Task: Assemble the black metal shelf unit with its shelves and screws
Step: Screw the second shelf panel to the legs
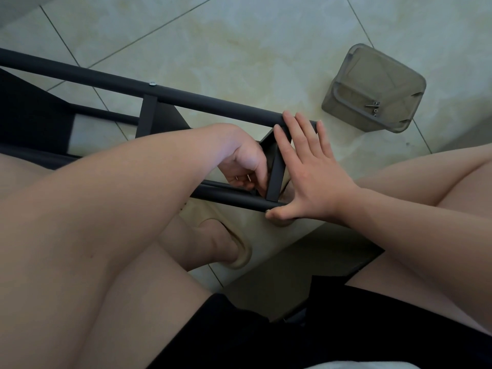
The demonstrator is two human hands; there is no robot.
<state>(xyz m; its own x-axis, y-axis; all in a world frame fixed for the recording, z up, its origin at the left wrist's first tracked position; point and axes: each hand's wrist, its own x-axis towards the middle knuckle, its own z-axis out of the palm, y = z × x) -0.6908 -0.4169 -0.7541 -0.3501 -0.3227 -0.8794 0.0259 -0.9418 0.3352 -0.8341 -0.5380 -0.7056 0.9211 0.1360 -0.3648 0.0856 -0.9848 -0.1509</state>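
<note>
The black metal shelf frame [186, 98] lies on its side across the tiled floor, its tubes running from upper left to centre. A black shelf panel [277, 166] stands on edge between the far tube and the near tube [229, 197]. My right hand [306, 171] lies flat with straight fingers against the panel, fingertips on the far tube, thumb under the near tube. My left hand [245, 166] reaches inside the frame, fingers curled, pinching a small screw [249, 178] close to the panel. One screw head [152, 83] sits in the far tube.
A clear plastic container [372, 86] holding several screws [374, 106] stands on the floor at the upper right. My bare legs flank the frame, and a foot in a beige slipper [234, 246] rests beneath it. Another black panel [29, 115] lies at the left.
</note>
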